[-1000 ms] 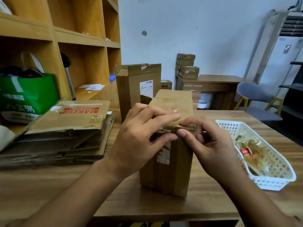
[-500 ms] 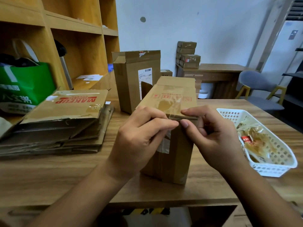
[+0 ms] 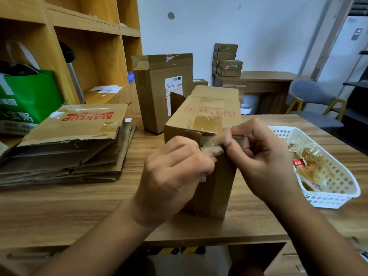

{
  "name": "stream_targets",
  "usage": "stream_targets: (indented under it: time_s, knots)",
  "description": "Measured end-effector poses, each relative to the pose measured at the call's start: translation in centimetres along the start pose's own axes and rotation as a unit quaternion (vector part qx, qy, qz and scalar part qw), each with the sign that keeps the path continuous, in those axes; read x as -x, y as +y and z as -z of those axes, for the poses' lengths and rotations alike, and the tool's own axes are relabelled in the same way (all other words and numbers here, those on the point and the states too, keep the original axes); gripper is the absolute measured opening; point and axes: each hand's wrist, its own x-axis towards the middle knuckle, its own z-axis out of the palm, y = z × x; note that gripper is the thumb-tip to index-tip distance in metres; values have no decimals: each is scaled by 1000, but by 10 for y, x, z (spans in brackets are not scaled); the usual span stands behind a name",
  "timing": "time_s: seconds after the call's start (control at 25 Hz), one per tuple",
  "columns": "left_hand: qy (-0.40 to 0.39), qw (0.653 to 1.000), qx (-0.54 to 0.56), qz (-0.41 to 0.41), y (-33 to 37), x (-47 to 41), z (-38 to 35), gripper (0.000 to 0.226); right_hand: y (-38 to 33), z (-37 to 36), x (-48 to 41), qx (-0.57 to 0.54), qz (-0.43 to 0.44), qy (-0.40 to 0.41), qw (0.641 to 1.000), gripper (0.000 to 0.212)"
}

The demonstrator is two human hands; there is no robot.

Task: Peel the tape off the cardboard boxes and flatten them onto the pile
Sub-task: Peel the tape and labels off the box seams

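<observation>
Fingers (image 3: 189, 144) of left hand (image 3: 175, 176) and right hand (image 3: 264, 162) both pinch the tape (image 3: 211, 150), stretched sideways between them atop the box (image 3: 209, 116).

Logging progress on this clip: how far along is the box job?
Done: a pile of flattened boxes lies at left, and what looks like crumpled scraps sits in the white basket. In hand: the left hand and right hand pinch tape at the near top edge of the upright box. Left: that box is not flattened yet, and a taller box stands behind it.
</observation>
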Motion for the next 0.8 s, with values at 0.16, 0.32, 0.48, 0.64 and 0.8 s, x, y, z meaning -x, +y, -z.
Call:
stream_targets:
  time_s: [0.16, 0.32, 0.48, 0.64, 0.8]
  knots:
    - [-2, 1000, -5, -28, -2, 12, 0, 11, 3, -1, -2, -7, -14, 9, 1000, 19]
    - [2, 1000, 1, -27, -2, 18, 1, 13, 3, 0, -2, -16, -23, 9, 1000, 22]
    - [51, 995, 73, 38, 9, 18, 12, 32, 2, 1, -2, -26, -32, -3, 999, 20]
    - [100, 974, 89, 181, 24, 11, 19, 24, -5, 4, -1, -12, -46, -8, 999, 29]
    - [8, 881, 149, 449, 32, -4, 22, 40, -6, 2, 0, -3, -57, -10, 998, 28]
